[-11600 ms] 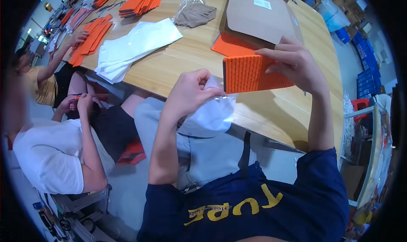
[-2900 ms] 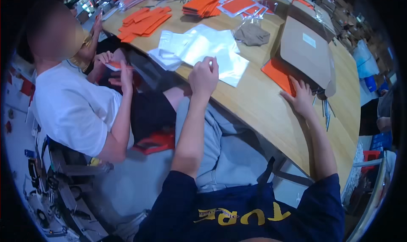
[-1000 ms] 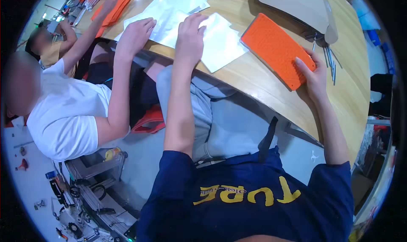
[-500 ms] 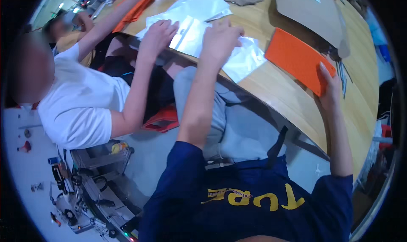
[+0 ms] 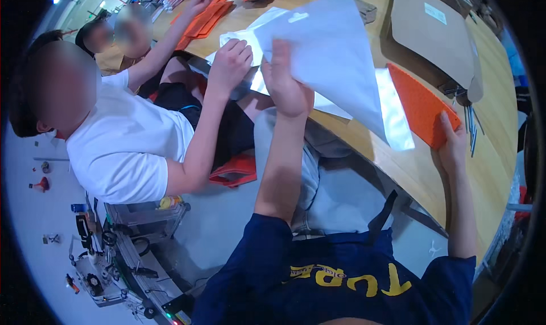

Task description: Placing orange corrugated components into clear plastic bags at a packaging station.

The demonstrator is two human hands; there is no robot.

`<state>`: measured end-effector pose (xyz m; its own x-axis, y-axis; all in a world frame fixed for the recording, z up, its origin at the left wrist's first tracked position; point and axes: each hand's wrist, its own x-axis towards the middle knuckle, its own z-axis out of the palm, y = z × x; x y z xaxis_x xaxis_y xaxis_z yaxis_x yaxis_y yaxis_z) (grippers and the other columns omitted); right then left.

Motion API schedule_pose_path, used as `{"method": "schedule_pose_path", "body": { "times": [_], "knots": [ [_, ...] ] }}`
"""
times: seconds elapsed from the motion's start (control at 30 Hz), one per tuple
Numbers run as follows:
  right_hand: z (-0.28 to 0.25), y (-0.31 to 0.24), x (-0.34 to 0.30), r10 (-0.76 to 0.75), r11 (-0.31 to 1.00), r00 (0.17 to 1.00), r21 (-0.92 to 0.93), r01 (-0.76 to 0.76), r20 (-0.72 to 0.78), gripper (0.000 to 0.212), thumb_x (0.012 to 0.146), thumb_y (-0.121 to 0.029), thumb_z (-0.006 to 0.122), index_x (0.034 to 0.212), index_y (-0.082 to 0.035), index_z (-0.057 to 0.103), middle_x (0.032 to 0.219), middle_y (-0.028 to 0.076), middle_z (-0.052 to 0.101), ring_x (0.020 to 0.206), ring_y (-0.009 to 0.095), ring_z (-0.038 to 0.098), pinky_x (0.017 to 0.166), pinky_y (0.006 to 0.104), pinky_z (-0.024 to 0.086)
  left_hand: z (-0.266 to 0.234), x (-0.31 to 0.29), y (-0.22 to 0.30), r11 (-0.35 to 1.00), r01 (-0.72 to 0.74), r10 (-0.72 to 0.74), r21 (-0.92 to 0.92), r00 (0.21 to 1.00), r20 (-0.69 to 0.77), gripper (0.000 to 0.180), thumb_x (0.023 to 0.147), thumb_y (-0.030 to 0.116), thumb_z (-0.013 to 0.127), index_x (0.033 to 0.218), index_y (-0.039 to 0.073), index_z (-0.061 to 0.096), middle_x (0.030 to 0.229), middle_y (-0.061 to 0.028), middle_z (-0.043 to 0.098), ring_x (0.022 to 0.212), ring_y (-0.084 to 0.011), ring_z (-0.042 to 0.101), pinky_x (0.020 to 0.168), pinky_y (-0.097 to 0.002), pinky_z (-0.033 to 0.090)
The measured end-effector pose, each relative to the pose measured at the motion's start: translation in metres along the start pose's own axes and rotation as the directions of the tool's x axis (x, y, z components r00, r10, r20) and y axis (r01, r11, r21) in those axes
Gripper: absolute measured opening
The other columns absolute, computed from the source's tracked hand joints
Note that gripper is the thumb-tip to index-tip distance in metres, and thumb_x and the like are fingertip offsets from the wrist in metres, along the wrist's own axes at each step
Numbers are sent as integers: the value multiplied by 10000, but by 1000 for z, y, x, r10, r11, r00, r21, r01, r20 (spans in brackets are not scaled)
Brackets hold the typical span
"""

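Note:
My left hand (image 5: 290, 89) grips a milky translucent plastic bag (image 5: 333, 49) by its left side. The bag is raised off the table, and a hang hole shows near its upper edge. Most of that hand's fingers are hidden behind the plastic. In my right hand (image 5: 453, 143) is a flat orange textured panel (image 5: 418, 106), held at its lower right corner with the thumb on top. The bag's right end lies close to the panel's left edge. More plastic bags (image 5: 242, 39) lie on the table under and beside the lifted one.
The curved wooden table (image 5: 492, 171) has brown cardboard (image 5: 429, 38) at the back right, with thin metal rods (image 5: 471, 129) near it. Orange pieces (image 5: 207, 18) are piled farther back. A co-worker in a white shirt (image 5: 128, 148) sits on my left, one hand near the bags.
My left hand has picked up a plastic bag from the pile and lifted it toward the panel. The orange panel is now tilted more steeply in my right hand.

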<state>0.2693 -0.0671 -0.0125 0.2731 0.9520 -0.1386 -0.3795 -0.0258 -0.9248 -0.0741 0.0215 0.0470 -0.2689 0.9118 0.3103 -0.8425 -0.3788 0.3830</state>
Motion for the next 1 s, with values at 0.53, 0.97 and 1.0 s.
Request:
{"method": "schedule_pose_path", "body": {
  "times": [0.53, 0.97, 1.0],
  "knots": [
    [-33, -24, 17, -209, 977, 974, 50, 205, 91, 355, 1039, -179, 620, 1340, 0, 560, 1245, 146, 675, 1048, 221, 702, 889, 311, 579, -12, -31, -32, 899, 257, -250, 356, 966, -67, 52, 938, 12, 708, 920, 7, 660, 877, -88, 685, 874, -162, 649, 846, -257, 505],
    [-35, -45, -5, -442, 856, 876, 380, 350, 191, 341, 1067, -232, 584, 1346, -37, 572, 1283, 128, 666, 1122, 199, 682, 937, 318, 572, 17, -52, -39, 642, 147, -379, 752, 914, 145, 155, 891, 82, 798, 890, 11, 660, 831, -62, 677, 742, -118, 614, 719, -243, 532],
    [-33, -43, -6, -444, 857, 877, 373, 355, 186, 341, 1067, -232, 584, 1346, -37, 572, 1283, 128, 666, 1122, 199, 682, 937, 318, 572, 21, -55, -38, 646, 152, -384, 748, 912, 147, 155, 891, 82, 798, 890, 11, 660, 831, -62, 677, 742, -118, 614, 719, -243, 532]
  ]
}}
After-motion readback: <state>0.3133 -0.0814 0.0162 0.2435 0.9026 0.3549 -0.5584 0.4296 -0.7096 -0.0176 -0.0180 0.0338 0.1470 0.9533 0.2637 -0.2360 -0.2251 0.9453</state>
